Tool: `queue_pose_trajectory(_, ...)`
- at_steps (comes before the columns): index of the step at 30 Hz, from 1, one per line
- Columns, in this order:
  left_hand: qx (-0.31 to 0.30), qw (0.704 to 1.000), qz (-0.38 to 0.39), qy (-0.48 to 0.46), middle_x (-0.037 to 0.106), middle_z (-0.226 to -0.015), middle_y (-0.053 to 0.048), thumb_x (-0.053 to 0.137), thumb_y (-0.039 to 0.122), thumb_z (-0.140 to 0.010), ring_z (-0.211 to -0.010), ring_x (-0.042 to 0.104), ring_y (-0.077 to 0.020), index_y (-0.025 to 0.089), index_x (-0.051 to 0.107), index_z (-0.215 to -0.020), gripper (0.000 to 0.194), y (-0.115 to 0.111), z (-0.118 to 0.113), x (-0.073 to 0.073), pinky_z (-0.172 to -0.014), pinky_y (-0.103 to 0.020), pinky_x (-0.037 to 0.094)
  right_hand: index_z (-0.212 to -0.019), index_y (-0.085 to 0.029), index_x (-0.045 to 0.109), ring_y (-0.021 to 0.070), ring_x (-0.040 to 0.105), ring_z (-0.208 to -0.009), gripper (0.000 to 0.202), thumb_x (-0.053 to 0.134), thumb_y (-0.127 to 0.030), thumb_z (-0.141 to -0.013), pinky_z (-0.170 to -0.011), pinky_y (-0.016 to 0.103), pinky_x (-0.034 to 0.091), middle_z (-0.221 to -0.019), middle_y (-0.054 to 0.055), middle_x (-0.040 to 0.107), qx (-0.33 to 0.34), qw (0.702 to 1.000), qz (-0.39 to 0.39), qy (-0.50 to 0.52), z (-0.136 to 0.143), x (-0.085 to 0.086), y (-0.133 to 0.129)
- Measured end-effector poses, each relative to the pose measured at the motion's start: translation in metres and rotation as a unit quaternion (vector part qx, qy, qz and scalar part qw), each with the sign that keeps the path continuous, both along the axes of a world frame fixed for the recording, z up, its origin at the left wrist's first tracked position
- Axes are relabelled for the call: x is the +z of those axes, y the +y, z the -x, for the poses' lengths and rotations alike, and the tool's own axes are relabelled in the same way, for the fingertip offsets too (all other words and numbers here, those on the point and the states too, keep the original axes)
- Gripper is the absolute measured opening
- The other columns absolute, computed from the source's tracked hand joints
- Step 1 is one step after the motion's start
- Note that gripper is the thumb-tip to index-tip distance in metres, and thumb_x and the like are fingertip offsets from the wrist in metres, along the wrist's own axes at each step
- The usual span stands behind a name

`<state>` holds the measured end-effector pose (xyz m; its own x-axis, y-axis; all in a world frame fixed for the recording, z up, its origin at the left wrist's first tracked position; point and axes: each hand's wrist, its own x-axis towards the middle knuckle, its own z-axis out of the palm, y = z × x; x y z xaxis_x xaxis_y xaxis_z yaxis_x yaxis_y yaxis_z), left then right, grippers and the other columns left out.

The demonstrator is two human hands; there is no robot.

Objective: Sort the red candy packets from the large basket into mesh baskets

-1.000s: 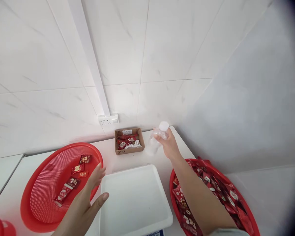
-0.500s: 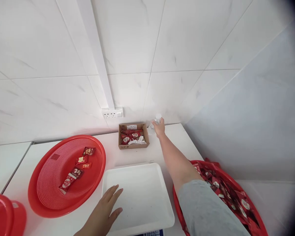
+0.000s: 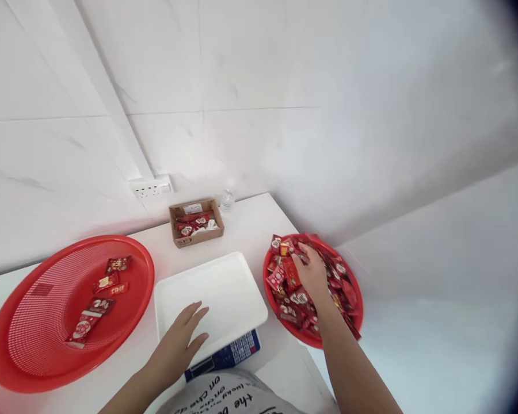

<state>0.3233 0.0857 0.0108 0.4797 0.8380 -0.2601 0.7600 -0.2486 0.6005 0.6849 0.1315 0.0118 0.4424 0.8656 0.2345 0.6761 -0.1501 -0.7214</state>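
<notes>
My left hand [image 3: 179, 342] is open over the left front part of a white tray [image 3: 224, 287], its fingers spread and nothing in them. Over at the right, my right hand [image 3: 313, 273] reaches into a round red basket [image 3: 360, 299] heaped with small red snack packets [image 3: 300, 297]. Its thumb and forefinger are apart, close above a bright red packet [image 3: 290, 273]. I see nothing gripped there; the other fingertips are partly hidden. The tray rests on a blue device with keys [image 3: 242, 349], probably a weighing scale.
A large red mesh basket [image 3: 144, 287] at the left holds several packets. Behind the tray, a small cardboard box [image 3: 201, 237] contains red packets and something white. A clear plastic bottle [image 3: 227, 199] stands beside it near the tiled wall, with a socket [image 3: 151, 187] above.
My right hand has let go of the clear bottle by the wall and moved to the packets in the right basket. The view has turned right. My left hand stays over the tray.
</notes>
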Motion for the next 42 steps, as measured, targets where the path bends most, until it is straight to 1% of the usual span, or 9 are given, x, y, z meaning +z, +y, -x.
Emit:
queue_pose_trajectory(3, -0.019, 1.000, 0.021, -0.009, 0.042, -0.139, -0.006, 0.040, 0.036, -0.086, -0.128, 0.037, -0.0240, 0.024, 0.047, -0.128, 0.044, -0.008, -0.010, 0.003, -0.104, -0.043, 0.034, -0.114, -0.017, 0.055, 0.0248, 0.050, -0.110, 0.039, 0.045, -0.036, -0.081, -0.096, 0.044, 0.038, -0.117, 0.012, 0.057, -0.043, 0.996, 0.051, -0.057, -0.014, -0.004, -0.060)
queue_pose_trajectory(7, -0.035, 0.999, 0.016, -0.033, 0.044, -0.137, -0.006, 0.042, 0.037, -0.086, -0.127, 0.037, -0.0240, 0.024, 0.049, -0.126, 0.043, -0.023, -0.020, 0.005, -0.105, -0.043, 0.033, -0.114, -0.015, 0.056, 0.0278, 0.048, -0.111, 0.041, 0.048, -0.036, -0.079, -0.094, 0.045, 0.037, -0.116, 0.014, 0.057, -0.052, 0.983, 0.126, -0.124, -0.005, -0.013, -0.096)
queue_pose_trajectory(16, -0.058, 0.998, 0.018, -0.034, 0.041, -0.139, -0.007, 0.040, 0.037, -0.085, -0.128, 0.036, -0.0229, 0.022, 0.048, -0.127, 0.045, -0.049, -0.020, 0.015, -0.106, -0.041, 0.031, -0.128, -0.024, 0.044, 0.0310, 0.021, -0.133, 0.052, 0.054, -0.027, -0.077, -0.102, 0.059, 0.013, -0.141, 0.008, 0.037, -0.047, 0.954, 0.224, -0.193, 0.030, -0.026, -0.097)
queue_pose_trajectory(21, -0.050, 0.997, 0.034, -0.049, 0.041, -0.139, -0.008, 0.042, 0.037, -0.084, -0.128, 0.036, -0.0232, 0.022, 0.049, -0.126, 0.045, -0.055, -0.015, 0.011, -0.106, -0.043, 0.030, -0.122, -0.023, 0.049, 0.0273, 0.033, -0.125, 0.049, 0.048, -0.013, -0.074, -0.102, 0.061, 0.004, -0.118, 0.008, 0.060, -0.050, 0.960, 0.174, -0.212, 0.028, -0.040, -0.105)
queue_pose_trajectory(26, -0.020, 0.994, 0.056, -0.095, 0.048, -0.133, -0.009, 0.048, 0.040, -0.080, -0.125, 0.040, -0.0244, 0.021, 0.053, -0.121, 0.045, -0.055, -0.021, 0.018, -0.106, -0.044, 0.029, -0.115, -0.018, 0.056, 0.0229, 0.047, -0.113, 0.050, 0.038, -0.005, -0.071, -0.106, 0.048, 0.017, -0.110, 0.009, 0.063, -0.050, 0.976, 0.071, -0.198, 0.020, -0.027, -0.109)
queue_pose_trajectory(30, 0.031, 0.967, 0.169, -0.191, 0.054, -0.126, -0.009, 0.049, 0.049, -0.079, -0.118, 0.048, -0.0237, 0.022, 0.052, -0.119, 0.048, -0.054, -0.039, 0.035, -0.101, -0.040, 0.036, -0.121, -0.018, 0.053, 0.0209, 0.050, -0.110, 0.061, 0.036, -0.002, -0.065, -0.098, 0.036, 0.037, -0.117, 0.009, 0.058, 0.033, 0.994, 0.000, -0.109, 0.052, -0.007, -0.109)
queue_pose_trajectory(37, 0.151, 0.842, 0.341, -0.390, 0.061, -0.097, -0.008, 0.060, 0.052, -0.073, -0.082, 0.058, -0.0163, 0.016, 0.055, -0.100, 0.045, -0.049, -0.055, 0.039, -0.078, -0.032, 0.047, -0.120, -0.022, 0.055, 0.0218, 0.051, -0.109, 0.050, 0.042, -0.010, -0.073, -0.094, 0.040, 0.042, -0.119, 0.010, 0.056, 0.258, 0.963, 0.007, 0.079, 0.167, -0.001, -0.122)
queue_pose_trajectory(39, 0.161, 0.846, 0.326, -0.389, 0.060, -0.084, -0.004, 0.065, 0.049, -0.070, -0.074, 0.055, -0.0135, 0.015, 0.057, -0.092, 0.041, -0.047, -0.048, 0.035, -0.072, -0.028, 0.045, -0.120, -0.024, 0.055, 0.0196, 0.054, -0.105, 0.050, 0.044, -0.011, -0.072, -0.090, 0.038, 0.045, -0.118, 0.008, 0.057, 0.250, 0.942, 0.044, 0.221, 0.177, 0.002, -0.127)
queue_pose_trajectory(42, 0.147, 0.865, 0.314, -0.362, 0.057, -0.074, -0.001, 0.066, 0.046, -0.069, -0.066, 0.050, -0.0112, 0.014, 0.059, -0.091, 0.040, -0.046, -0.034, 0.032, -0.063, -0.024, 0.040, -0.116, -0.023, 0.057, 0.0180, 0.061, -0.091, 0.041, 0.049, -0.023, -0.076, -0.076, 0.034, 0.050, -0.106, 0.006, 0.064, 0.222, 0.857, 0.140, 0.444, 0.174, 0.012, -0.129)
